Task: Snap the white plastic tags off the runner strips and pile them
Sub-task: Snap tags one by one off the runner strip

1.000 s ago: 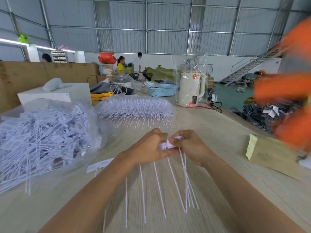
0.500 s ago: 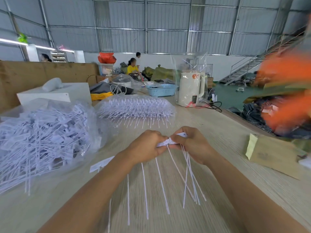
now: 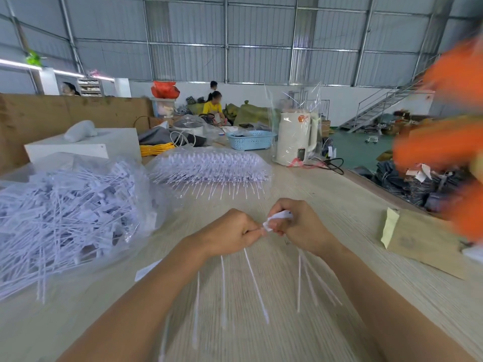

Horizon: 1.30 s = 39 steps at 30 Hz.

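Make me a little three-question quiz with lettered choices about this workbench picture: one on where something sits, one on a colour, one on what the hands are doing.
1. Where does the loose pile of snapped tags lie, seen from the person?
A. far left of the table
B. in the blue basket
C. under the kettle

2. What colour is the basket at the far end of the table?
A. red
B. light blue
C. black

3. What are the two hands doing?
A. resting flat on the table
B. both gripping one strip of tags
C. lifting the kettle

Answers:
1 A: the loose pile of tags sits on clear plastic at the table's left side.
2 B: the basket is light blue.
3 B: the left hand and right hand pinch the strip of tags between them, tails hanging down.
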### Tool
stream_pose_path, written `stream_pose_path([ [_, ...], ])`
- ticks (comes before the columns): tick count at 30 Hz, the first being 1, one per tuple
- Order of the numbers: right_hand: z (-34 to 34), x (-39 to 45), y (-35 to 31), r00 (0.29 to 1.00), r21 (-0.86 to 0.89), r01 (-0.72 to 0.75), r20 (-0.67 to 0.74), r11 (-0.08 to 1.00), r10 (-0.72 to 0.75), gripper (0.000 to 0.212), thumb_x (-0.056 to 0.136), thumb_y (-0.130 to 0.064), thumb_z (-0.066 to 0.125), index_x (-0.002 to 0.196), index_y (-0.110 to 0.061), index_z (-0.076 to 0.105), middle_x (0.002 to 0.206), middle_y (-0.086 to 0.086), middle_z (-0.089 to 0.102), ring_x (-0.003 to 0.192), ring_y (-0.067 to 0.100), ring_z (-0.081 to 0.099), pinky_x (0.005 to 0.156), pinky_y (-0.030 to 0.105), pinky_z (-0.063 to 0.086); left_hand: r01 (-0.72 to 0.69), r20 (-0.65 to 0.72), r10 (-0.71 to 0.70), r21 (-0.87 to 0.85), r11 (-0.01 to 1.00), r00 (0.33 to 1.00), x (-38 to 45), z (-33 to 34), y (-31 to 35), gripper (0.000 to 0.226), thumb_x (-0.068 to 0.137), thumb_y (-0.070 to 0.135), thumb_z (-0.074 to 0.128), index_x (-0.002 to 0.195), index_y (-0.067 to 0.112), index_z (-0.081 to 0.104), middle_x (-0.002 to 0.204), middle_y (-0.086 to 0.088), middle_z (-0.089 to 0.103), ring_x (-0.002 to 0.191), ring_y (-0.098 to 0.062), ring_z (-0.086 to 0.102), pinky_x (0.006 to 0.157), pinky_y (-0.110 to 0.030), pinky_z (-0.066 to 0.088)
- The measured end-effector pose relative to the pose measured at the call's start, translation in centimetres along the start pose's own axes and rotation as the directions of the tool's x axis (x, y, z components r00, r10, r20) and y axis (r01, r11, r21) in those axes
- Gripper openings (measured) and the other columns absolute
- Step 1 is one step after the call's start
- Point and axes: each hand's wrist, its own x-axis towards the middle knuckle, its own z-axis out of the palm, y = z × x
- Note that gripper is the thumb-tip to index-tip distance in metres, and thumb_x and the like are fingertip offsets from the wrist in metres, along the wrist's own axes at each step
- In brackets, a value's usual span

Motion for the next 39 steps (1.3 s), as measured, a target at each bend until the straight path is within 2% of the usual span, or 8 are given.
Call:
stream_pose_path([
  [3, -1.7, 0.3, 0.4, 0.980, -0.053, -0.014, -0.197, 0.999, 0.003, 0.019, 0.078, 0.004, 0.068, 0.068, -0.011, 0.061, 0.059, 0.000, 0.059, 0.051, 0.004, 0.054, 0.054, 0.018, 0.044, 0.073, -0.006, -0.075, -0.179, 0.981, 0.997, -0.2, -0.1, -0.1, 0.041, 0.093, 0.026, 0.056, 0.055, 0.013, 0.060, 0.047, 0.012, 0.054, 0.054, -0.002, 0.058, 0.059, -0.019, 0.045],
  [6, -4.4, 0.3, 0.8, 0.922, 0.356, -0.062, -0.336, 0.932, 0.190, 0.008, 0.083, 0.001, 0.065, 0.080, -0.006, 0.064, 0.068, 0.011, 0.061, 0.056, 0.016, 0.056, 0.053, 0.021, 0.049, 0.057, -0.142, -0.070, -0.089, 0.994, 0.987, -0.1, -0.4, -0.8, 0.029, 0.090, 0.025, 0.061, 0.070, 0.004, 0.066, 0.056, 0.003, 0.054, 0.062, -0.006, 0.055, 0.068, -0.026, 0.044],
  [9, -5.3, 0.4, 0.4, 0.882, 0.742, -0.064, -0.270, 0.667, 0.385, 0.005, 0.083, 0.005, 0.062, 0.085, 0.000, 0.063, 0.071, 0.010, 0.061, 0.055, 0.010, 0.057, 0.055, 0.014, 0.050, 0.084, -0.211, -0.069, 0.062, 0.995, 0.975, 0.0, -0.4, -1.1, 0.017, 0.085, 0.035, 0.066, 0.087, 0.019, 0.070, 0.066, 0.004, 0.055, 0.069, -0.011, 0.054, 0.064, -0.026, 0.040],
  [13, -4.0, 0.9, -0.5, 0.883, 0.819, -0.243, -0.035, 0.519, 0.468, 0.008, 0.082, 0.004, 0.062, 0.089, 0.008, 0.063, 0.083, 0.012, 0.065, 0.056, 0.006, 0.062, 0.055, 0.010, 0.051, 0.068, -0.203, -0.053, 0.071, 0.995, 0.978, 0.3, -0.2, -0.4, 0.026, 0.082, 0.033, 0.069, 0.076, 0.015, 0.052, 0.069, 0.001, 0.048, 0.066, -0.014, 0.048, 0.064, -0.025, 0.039],
  [21, -0.5, 0.2, -1.8, 0.887, 0.556, -0.462, 0.289, 0.691, 0.361, 0.006, 0.088, -0.003, 0.060, 0.088, 0.000, 0.064, 0.087, 0.017, 0.068, 0.072, 0.020, 0.065, 0.060, 0.024, 0.055, 0.032, -0.223, 0.002, 0.150, 0.988, 0.975, 0.5, -0.2, 0.7, 0.028, 0.083, 0.035, 0.068, 0.089, 0.008, 0.064, 0.073, 0.000, 0.049, 0.070, -0.019, 0.052, 0.061, -0.027, 0.033],
  [29, -0.1, 0.1, -1.5, 0.947, 0.470, -0.307, 0.066, 0.828, 0.315, 0.009, 0.083, -0.003, 0.067, 0.082, 0.004, 0.061, 0.066, 0.010, 0.063, 0.055, 0.013, 0.061, 0.052, 0.023, 0.050, 0.111, -0.234, -0.100, 0.033, 0.993, 0.967, 0.6, -0.4, 1.1, 0.072, 0.071, 0.045, 0.077, 0.131, 0.012, 0.053, 0.097, -0.003, 0.061, 0.083, -0.017, 0.057, 0.077, -0.029, 0.047],
  [35, -0.5, 0.3, -0.8, 0.961, 0.417, -0.269, 0.051, 0.868, 0.273, 0.014, 0.082, -0.005, 0.069, 0.084, 0.007, 0.062, 0.069, 0.010, 0.063, 0.064, 0.019, 0.059, 0.061, 0.026, 0.049, 0.096, -0.219, -0.083, 0.050, 0.994, 0.972, 0.6, -0.5, 0.5, 0.031, 0.083, 0.036, 0.069, 0.078, 0.006, 0.072, 0.070, -0.014, 0.065, 0.062, -0.025, 0.056, 0.058, -0.032, 0.039],
  [39, -0.4, 0.0, -0.5, 0.966, 0.343, -0.239, 0.181, 0.908, 0.185, 0.012, 0.085, -0.006, 0.066, 0.077, 0.004, 0.066, 0.064, 0.010, 0.059, 0.060, 0.020, 0.056, 0.055, 0.026, 0.043, 0.076, -0.239, -0.033, 0.170, 0.983, 0.971, 0.7, -0.3, 0.4, 0.029, 0.086, 0.030, 0.064, 0.077, 0.003, 0.070, 0.070, -0.015, 0.064, 0.067, -0.026, 0.057, 0.061, -0.031, 0.036],
])
